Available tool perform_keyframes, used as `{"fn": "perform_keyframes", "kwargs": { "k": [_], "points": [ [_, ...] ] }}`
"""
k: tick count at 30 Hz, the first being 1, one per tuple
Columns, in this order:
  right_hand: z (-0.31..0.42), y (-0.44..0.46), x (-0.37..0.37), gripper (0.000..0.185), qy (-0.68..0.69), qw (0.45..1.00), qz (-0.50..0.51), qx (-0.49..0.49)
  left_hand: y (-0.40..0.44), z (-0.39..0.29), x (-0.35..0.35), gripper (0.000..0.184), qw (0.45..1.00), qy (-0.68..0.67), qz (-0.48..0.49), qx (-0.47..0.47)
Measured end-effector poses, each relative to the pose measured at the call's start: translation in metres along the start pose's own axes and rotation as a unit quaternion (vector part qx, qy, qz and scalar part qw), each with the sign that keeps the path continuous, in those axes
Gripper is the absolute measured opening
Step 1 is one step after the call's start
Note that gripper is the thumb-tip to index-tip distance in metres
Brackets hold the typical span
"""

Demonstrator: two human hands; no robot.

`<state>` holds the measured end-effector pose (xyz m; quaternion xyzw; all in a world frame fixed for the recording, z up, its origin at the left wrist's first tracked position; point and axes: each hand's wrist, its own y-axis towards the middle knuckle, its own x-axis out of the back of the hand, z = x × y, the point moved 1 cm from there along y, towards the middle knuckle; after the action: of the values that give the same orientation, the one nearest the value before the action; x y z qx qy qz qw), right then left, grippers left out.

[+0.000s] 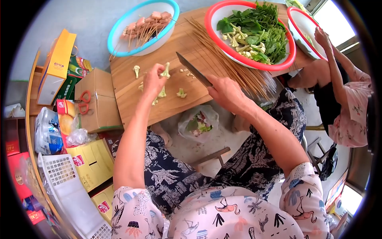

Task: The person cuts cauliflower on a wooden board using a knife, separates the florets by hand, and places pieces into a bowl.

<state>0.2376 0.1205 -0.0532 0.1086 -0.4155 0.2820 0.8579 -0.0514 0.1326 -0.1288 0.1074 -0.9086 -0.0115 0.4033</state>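
Note:
My left hand (153, 81) pinches a pale cauliflower floret (165, 70) above the wooden table (131, 105). The handle of a knife (192, 69) is wrapped in my right hand (227, 92), and its blade points up and to the left, apart from the floret. More florets lie around my left hand, one at the left (136, 71) and another nearer the front edge (181, 93). Small cut bits (187, 73) lie beside the blade. Long thin bamboo sticks (234, 65) are spread to the right of the knife.
A blue-rimmed basin (114, 40) holds skewered meat; a red-rimmed basin (292, 51) holds greens and cauliflower. Below the table edge hangs or stands a plastic bag (212, 115) of scraps. Another person (350, 95) sits at right by another basin (291, 16). Boxes (95, 97) stand left.

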Motion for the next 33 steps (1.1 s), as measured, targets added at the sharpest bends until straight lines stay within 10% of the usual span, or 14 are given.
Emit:
{"fn": "perform_keyframes", "kwargs": {
  "k": [5,33],
  "points": [
    [-0.003,-0.002,-0.001,0.022,0.015,1.000,-0.003,-0.003,-0.030,-0.015,-0.027,0.031,0.973,0.122,0.070,-0.185],
    [0.005,-0.003,-0.026,0.016,-0.054,0.997,0.055,0.025,-0.037,-0.019,-0.031,0.029,0.972,0.145,0.079,-0.168]
  ]
}}
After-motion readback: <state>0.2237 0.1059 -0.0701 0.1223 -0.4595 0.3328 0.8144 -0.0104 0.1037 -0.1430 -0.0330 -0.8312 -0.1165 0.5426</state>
